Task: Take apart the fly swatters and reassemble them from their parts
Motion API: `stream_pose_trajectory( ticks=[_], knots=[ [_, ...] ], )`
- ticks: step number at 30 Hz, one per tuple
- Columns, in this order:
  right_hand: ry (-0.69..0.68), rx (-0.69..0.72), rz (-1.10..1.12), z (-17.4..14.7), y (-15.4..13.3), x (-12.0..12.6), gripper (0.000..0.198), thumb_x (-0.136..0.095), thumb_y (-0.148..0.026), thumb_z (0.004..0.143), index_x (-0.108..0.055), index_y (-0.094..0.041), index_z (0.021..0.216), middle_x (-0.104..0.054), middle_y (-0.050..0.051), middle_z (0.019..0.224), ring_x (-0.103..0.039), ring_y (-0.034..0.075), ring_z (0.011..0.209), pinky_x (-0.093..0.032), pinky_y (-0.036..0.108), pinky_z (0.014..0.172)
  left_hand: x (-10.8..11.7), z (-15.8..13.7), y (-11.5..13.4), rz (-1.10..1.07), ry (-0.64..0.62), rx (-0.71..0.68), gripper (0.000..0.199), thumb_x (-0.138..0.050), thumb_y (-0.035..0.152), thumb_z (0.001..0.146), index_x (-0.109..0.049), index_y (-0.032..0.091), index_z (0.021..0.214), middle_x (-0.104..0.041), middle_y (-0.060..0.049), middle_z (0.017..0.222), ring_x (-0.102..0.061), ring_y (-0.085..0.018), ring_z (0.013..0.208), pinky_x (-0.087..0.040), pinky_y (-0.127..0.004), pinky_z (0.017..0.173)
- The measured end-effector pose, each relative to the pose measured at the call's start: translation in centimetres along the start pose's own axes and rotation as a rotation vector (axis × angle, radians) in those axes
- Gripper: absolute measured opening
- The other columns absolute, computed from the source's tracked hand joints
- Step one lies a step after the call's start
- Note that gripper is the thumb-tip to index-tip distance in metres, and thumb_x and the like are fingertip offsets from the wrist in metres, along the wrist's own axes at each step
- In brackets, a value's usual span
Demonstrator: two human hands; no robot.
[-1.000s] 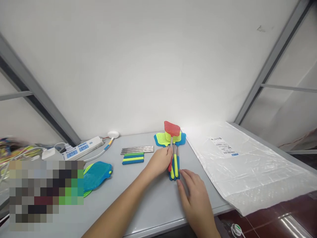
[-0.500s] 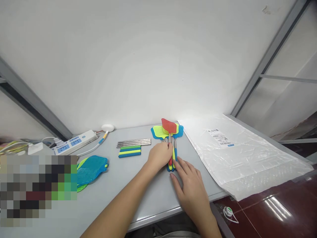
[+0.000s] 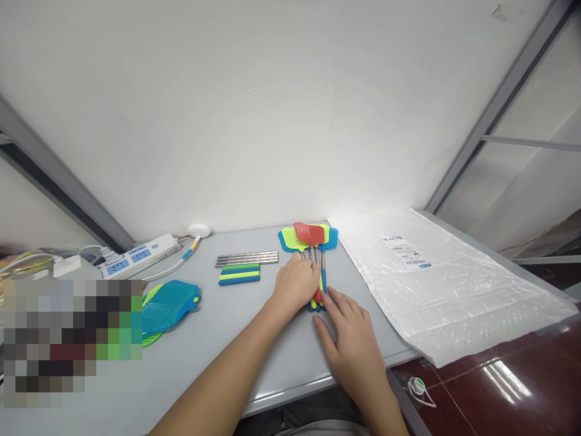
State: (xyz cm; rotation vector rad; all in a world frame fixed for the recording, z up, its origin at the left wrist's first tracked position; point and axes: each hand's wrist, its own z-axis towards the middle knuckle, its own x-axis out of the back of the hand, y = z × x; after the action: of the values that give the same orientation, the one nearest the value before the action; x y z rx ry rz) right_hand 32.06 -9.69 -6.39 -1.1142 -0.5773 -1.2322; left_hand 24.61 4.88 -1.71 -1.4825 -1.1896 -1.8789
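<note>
My left hand [image 3: 297, 281] is closed around the red fly swatter [image 3: 310, 234], which lies over several others in yellow and blue. Its red head overlaps a yellow head [image 3: 293, 240] and a blue head [image 3: 334, 239]. Below the left fingers, the handle ends show bunched together in red, yellow and blue. My right hand [image 3: 351, 330] rests on the table just right of those ends, fingers spread and index fingertip close to the red handle. The fingers of my left hand are partly hidden from above.
Metal rods [image 3: 247, 259] and coloured handle tubes [image 3: 239, 276] lie left of the swatters. Farther left are loose blue and green swatter heads [image 3: 172, 307] and a power strip [image 3: 140, 257]. A white plastic mailing bag [image 3: 445, 297] covers the table's right side, overhanging its edge.
The red swatter has turned and shifted slightly in my left hand, so its head sits flatter over the yellow one. My right hand stays beside the handle ends.
</note>
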Motion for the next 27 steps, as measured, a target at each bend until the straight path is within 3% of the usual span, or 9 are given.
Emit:
stream_pose_trajectory(
  ticks=[10,20,27],
  knots=[
    [-0.015,0.017,0.010,0.1,0.1,0.2,0.042,-0.040,-0.036,0.098,-0.051,-0.021,0.136,-0.054,0.009,0.137,-0.047,0.026,0.123,-0.040,0.043,0.096,-0.7,-0.5,-0.3,-0.043,0.040,0.004,0.035,-0.028,0.032,0.096,-0.059,0.021,0.085,-0.061,-0.010,0.100,-0.061,-0.023,0.086,-0.043,-0.033,0.069],
    [-0.002,0.035,0.018,0.1,0.2,-0.1,0.044,-0.040,-0.036,0.098,-0.048,-0.021,0.138,-0.052,0.007,0.140,-0.046,0.025,0.126,-0.040,0.042,0.097,1.2,-2.1,-2.7,-0.109,0.095,-0.001,0.038,-0.029,0.049,0.097,-0.047,0.023,0.076,-0.061,-0.002,0.075,-0.058,-0.020,0.067,-0.032,-0.030,0.054],
    [0.000,0.044,0.013,0.0,0.3,-0.3,0.044,-0.040,-0.034,0.098,-0.048,-0.020,0.139,-0.055,0.005,0.139,-0.047,0.026,0.126,-0.041,0.044,0.097,0.1,-0.3,-1.3,-0.063,0.188,-0.007,0.035,-0.036,0.050,0.095,-0.053,0.022,0.084,-0.057,-0.007,0.096,-0.058,-0.021,0.086,-0.041,-0.030,0.067]
  ],
)
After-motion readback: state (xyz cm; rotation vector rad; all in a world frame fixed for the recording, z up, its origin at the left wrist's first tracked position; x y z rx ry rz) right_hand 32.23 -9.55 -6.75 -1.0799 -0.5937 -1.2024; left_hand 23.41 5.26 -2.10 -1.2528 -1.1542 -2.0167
